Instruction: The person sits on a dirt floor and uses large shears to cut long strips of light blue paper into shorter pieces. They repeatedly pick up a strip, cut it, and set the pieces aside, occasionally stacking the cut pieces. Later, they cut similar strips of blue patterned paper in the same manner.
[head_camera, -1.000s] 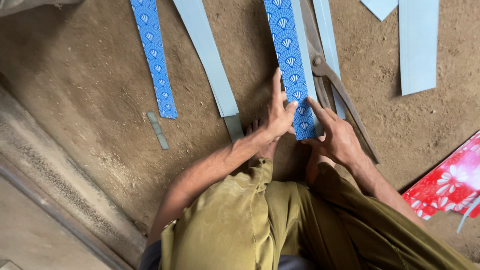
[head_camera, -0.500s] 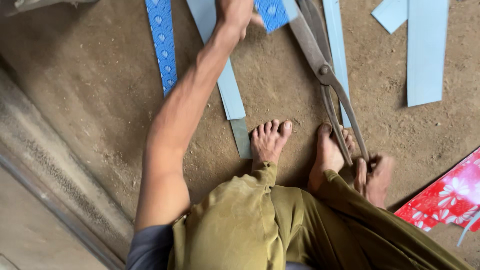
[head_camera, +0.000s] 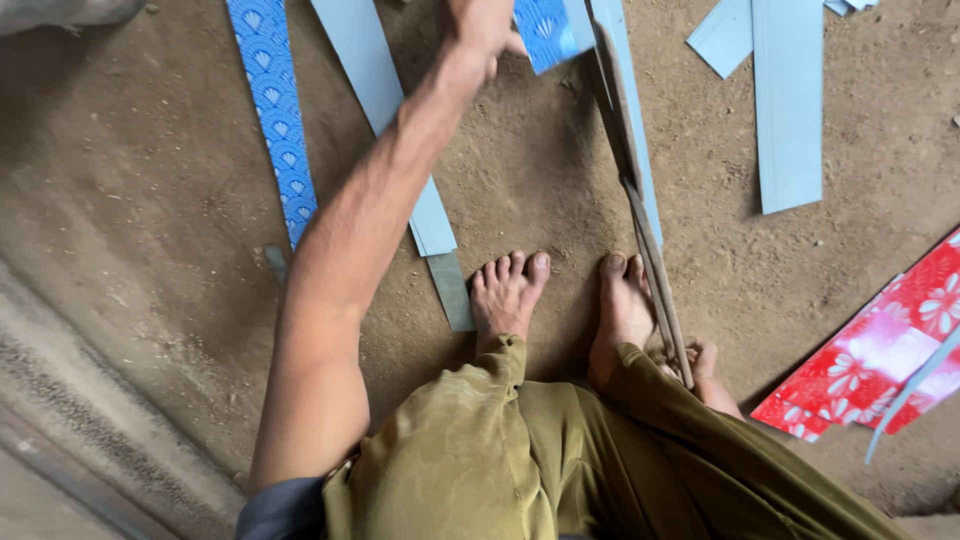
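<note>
I squat barefoot on a dirt floor. My left hand (head_camera: 482, 28) reaches far forward at the top edge and grips the near end of a blue fan-patterned strip (head_camera: 545, 28). My right hand (head_camera: 692, 362) is low beside my right foot, closed on the handles of large metal shears (head_camera: 640, 215). The long shear blades run up and away toward the blue strip. My two feet are planted side by side between the hands.
Another blue patterned strip (head_camera: 272, 110) lies at the left. Plain grey-blue strips (head_camera: 385, 110) lie at the centre and upper right (head_camera: 788, 110). A red flowered sheet (head_camera: 880, 350) lies at the right. A concrete ledge (head_camera: 90, 400) runs along the lower left.
My left hand left the strip's near end by my foot and stretched forward with it. My right hand slid back down to the shear handles; the view shifted slightly.
</note>
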